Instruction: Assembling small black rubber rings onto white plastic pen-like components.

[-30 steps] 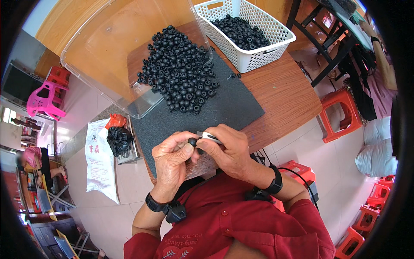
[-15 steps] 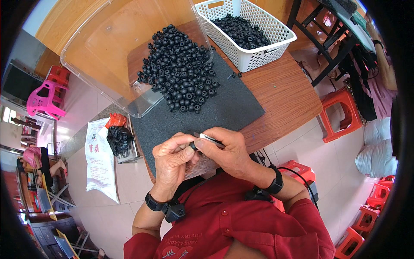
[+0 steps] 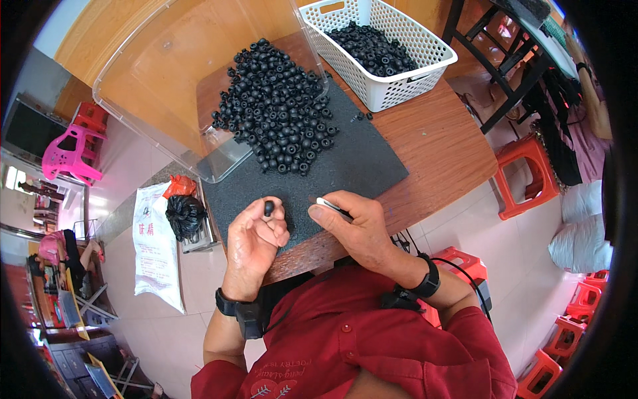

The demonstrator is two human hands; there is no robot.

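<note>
Pinched at the fingertips of my left hand (image 3: 256,236) is a small black round rubber piece (image 3: 268,208), with the palm turned partly up. My right hand (image 3: 352,223) grips a small white-handled knife (image 3: 332,207), its short blade pointing left. A gap separates the two hands, both over the near edge of a dark grey mat (image 3: 359,149). Beyond them a large heap of hollow black rubber pieces (image 3: 279,106) lies partly on the mat and partly in a tilted clear plastic bin (image 3: 153,63).
A white perforated basket (image 3: 392,93) holding small black pieces stands at the back right of the wooden table (image 3: 438,156). Left of the table are a white sack (image 3: 156,253) and a black plastic bag (image 3: 184,216). A red stool (image 3: 525,176) stands to the right.
My hands have moved apart. The left hand has shifted left and up with the black piece, turning its palm upward, while the knife has come away from it.
</note>
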